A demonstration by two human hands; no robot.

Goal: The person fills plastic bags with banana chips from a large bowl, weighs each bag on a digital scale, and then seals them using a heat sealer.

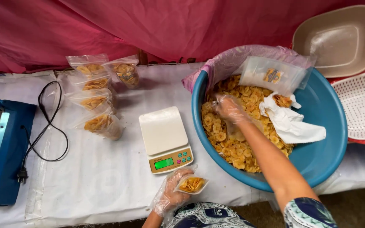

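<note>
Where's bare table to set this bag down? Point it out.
Bare cloth lies between the black cord and the scale, and in front of the scale beside the left hand holding a small bag of chips. Crowded: the filled bags at the back, the blue basin where the right hand digs, and the trays at right.

Bare cloth lay open between the kitchen scale [166, 139] and filled chip bags [99, 95]; the blue basin [322, 147] blocked the right
</note>
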